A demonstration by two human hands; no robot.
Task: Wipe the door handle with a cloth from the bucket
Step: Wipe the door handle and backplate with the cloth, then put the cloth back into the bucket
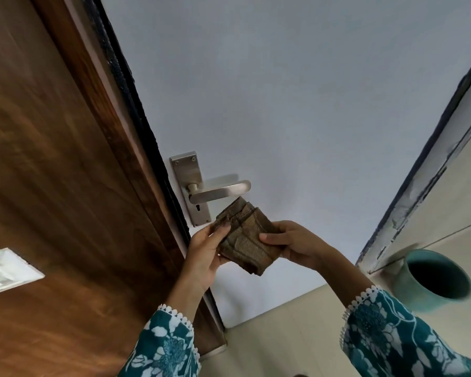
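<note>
A person holds a folded brown cloth (245,238) in both hands just below a silver door handle (220,193) on a pale blue-grey door (297,104). The left hand (204,254) grips the cloth's left edge, thumb on top and fingers curled beneath; the right hand (294,244) pinches its right side, thumb pressed on the upper face. The cloth is folded into a thick rectangle, tilted, with its upper corner close under the lever's free end; whether it touches the lever cannot be told. The lever points right from a tall metal plate (191,186) that carries a keyhole below the lever and screws at its corners. The plate sits near the door's left edge, next to a dark seal strip (136,104) and a brown wooden frame (52,159). A white switch plate (6,270) is set into the wood at far left. At lower right, a teal bucket (433,281) stands on the cream tiled floor (283,336), well apart from the hands, its dark inside facing the camera. Both forearms wear teal sleeves (392,338) with a white floral print and scalloped white cuffs. A grey, chipped door frame (424,172) runs up the right side.
</note>
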